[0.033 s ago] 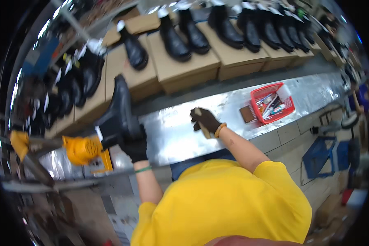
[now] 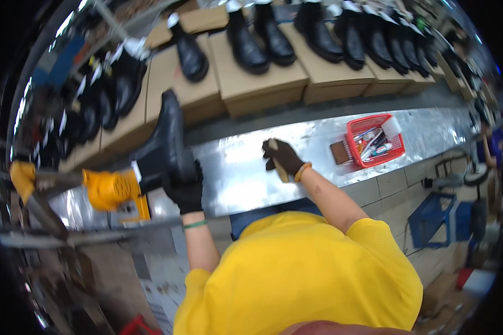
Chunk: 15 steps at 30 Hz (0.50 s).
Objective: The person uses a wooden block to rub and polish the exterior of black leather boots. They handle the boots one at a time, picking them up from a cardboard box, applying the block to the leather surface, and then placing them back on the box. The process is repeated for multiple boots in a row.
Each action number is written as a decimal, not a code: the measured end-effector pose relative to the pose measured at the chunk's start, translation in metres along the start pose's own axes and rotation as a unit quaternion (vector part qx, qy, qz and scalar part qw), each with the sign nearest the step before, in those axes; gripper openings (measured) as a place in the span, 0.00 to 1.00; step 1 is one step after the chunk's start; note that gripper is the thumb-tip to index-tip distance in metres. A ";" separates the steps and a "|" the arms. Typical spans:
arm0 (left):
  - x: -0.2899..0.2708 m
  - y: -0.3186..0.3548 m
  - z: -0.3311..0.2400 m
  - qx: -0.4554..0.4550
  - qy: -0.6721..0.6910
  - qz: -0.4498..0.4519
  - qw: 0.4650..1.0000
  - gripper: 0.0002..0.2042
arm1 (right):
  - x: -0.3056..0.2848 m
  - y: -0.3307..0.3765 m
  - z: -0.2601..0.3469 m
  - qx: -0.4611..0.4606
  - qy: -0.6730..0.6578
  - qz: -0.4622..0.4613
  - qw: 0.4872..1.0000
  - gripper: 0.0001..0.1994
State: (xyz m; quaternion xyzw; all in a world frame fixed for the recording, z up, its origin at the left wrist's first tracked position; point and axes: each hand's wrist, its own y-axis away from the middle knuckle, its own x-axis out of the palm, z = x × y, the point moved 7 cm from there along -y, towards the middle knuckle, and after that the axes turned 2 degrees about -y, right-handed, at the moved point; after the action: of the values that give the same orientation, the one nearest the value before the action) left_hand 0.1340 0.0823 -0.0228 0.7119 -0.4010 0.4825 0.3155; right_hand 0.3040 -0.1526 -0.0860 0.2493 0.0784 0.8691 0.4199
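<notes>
A black ankle boot (image 2: 170,131) is held over the left part of the metal bench, its toe pointing away from me. My left hand (image 2: 185,190), in a dark glove, is closed on the boot near its heel. The boot's shaft opening is close to a yellow machine head (image 2: 107,190); whether they touch, I cannot tell. My right hand (image 2: 286,159), also gloved, hovers over the bench to the right of the boot. Its fingers are curled round a tan, cloth-like piece (image 2: 283,174), partly hidden by the glove.
On the metal bench (image 2: 235,187) stands a red basket (image 2: 352,140) of small tubes and tools, with a brown block (image 2: 339,152) beside it. Behind, cardboard boxes (image 2: 265,92) carry several black boots (image 2: 246,50). A blue metal frame (image 2: 425,223) stands on the floor at right.
My view has shifted slightly, so the bench and boxes sit a little differently. Both hands keep their hold; the boot stays in my left hand.
</notes>
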 end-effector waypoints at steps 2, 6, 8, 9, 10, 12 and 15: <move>-0.012 0.017 0.013 -0.051 0.038 0.029 0.998 0.22 | 0.006 0.009 0.010 0.013 0.041 -0.009 0.999 0.15; -0.024 0.049 0.015 -0.021 0.010 -0.001 1.000 0.25 | 0.010 0.009 0.017 0.015 0.073 -0.018 0.997 0.17; -0.036 0.063 0.014 -0.009 -0.012 -0.034 0.999 0.27 | 0.016 0.008 0.014 0.017 0.072 0.002 0.997 0.18; -0.040 0.068 0.015 -0.007 -0.023 -0.046 0.999 0.27 | 0.021 0.007 0.018 0.015 0.067 0.008 0.998 0.18; -0.045 0.073 0.016 -0.005 -0.035 -0.057 0.998 0.27 | 0.026 0.008 0.022 0.013 0.060 0.014 0.998 0.19; -0.060 0.079 0.015 0.009 -0.040 -0.074 0.996 0.27 | 0.041 0.012 0.039 0.001 0.061 0.031 0.998 0.20; -0.068 0.084 0.018 0.004 -0.037 -0.023 0.999 0.27 | 0.062 0.013 0.072 -0.046 0.062 0.041 0.996 0.22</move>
State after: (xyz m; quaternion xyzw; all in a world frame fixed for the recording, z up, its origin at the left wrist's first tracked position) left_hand 0.0540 0.0450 -0.0875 0.7395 -0.3939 0.4499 0.3090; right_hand 0.2985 -0.1185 0.0034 0.1789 0.0539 0.9020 0.3891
